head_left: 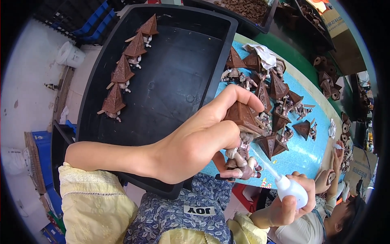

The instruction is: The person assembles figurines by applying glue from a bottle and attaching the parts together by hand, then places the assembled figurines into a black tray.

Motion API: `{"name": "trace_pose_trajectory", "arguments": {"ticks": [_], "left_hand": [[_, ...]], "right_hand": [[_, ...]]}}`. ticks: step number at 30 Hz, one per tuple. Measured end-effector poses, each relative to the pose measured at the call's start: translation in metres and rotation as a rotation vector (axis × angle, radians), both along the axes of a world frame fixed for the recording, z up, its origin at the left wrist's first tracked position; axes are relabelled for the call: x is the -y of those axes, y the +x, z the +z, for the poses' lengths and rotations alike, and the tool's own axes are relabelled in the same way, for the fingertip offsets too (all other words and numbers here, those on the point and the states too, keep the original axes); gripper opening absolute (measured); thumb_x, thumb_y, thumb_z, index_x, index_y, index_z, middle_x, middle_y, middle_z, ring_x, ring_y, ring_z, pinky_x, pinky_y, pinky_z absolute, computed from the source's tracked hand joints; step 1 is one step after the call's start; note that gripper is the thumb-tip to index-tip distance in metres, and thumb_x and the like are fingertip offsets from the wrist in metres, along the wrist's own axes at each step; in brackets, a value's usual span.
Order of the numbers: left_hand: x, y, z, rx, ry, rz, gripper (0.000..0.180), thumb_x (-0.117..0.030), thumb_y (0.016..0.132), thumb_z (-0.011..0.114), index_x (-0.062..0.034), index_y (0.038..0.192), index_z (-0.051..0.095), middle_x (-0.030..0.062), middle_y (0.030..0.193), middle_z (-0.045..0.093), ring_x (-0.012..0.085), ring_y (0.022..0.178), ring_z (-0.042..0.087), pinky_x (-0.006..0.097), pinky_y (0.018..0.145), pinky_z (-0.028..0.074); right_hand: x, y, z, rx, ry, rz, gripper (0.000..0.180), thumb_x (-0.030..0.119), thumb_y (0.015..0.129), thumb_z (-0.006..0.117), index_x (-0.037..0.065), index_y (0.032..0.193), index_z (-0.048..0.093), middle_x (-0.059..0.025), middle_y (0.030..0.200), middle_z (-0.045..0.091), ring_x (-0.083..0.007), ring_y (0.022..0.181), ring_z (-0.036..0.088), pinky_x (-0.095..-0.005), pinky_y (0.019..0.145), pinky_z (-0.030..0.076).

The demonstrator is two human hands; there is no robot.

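Note:
My left hand (195, 142) reaches across from the left, its fingers wrapped round a small figurine (243, 118) with a brown, pointed, roof-like top. Pinkish-grey limbs of the figurine hang below the palm. In my right hand (298, 195), at the lower right, is a white squeeze bottle (291, 190). Its thin clear nozzle points up and left, with the tip close to the figurine just under the brown top; whether they touch I cannot tell. Several similar figurines (278, 87) lie crowded on the blue tabletop (313, 150) beyond my hands.
A large black tray (170, 81) stands at the left with a row of figurines (123, 70) along its far-left side. White crumpled tissue (265, 55) lies among the table pieces. Another bin (248, 10) of brown parts is behind. At the lower right a co-worker (325, 221) holds a brown piece.

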State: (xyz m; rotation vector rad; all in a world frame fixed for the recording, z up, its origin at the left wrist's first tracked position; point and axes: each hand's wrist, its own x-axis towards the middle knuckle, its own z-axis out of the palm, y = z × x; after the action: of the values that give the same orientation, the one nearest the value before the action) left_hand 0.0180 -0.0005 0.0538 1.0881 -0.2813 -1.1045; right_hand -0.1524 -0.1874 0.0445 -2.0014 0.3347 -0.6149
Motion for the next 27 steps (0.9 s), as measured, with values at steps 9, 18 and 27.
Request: {"name": "trace_pose_trajectory", "arguments": {"ticks": [9,18,27], "left_hand": [[0.003,-0.004,0.000,-0.007,0.033,0.017,0.059,-0.012,0.073,0.044,-0.0024,0.131,0.033,0.0127,0.115,0.054,0.0179,0.101,0.055,0.031,0.089,0.044],[0.002,-0.006,0.002,0.011,0.046,0.022,0.057,-0.013,0.074,0.044,-0.0029,0.129,0.034,0.0107,0.115,0.054,0.0161,0.103,0.054,0.030,0.091,0.041],[0.003,-0.009,-0.001,0.027,0.036,0.039,0.057,-0.012,0.074,0.044,-0.0026,0.129,0.034,0.0103,0.114,0.054,0.0148,0.101,0.054,0.029,0.089,0.041]], "right_hand": [[0.001,-0.001,0.002,-0.014,-0.018,0.007,0.048,0.036,0.073,0.065,-0.011,0.083,0.060,-0.0148,0.071,0.057,-0.0193,0.064,0.047,-0.0340,0.073,0.038],[0.000,-0.001,-0.006,0.097,-0.078,-0.096,0.048,0.036,0.072,0.066,-0.010,0.081,0.060,-0.0161,0.071,0.058,-0.0200,0.064,0.048,-0.0331,0.069,0.037],[-0.006,0.001,0.002,0.092,-0.137,-0.132,0.047,0.035,0.070,0.066,-0.010,0.080,0.059,-0.0164,0.070,0.058,-0.0203,0.061,0.049,-0.0325,0.066,0.038]]}}
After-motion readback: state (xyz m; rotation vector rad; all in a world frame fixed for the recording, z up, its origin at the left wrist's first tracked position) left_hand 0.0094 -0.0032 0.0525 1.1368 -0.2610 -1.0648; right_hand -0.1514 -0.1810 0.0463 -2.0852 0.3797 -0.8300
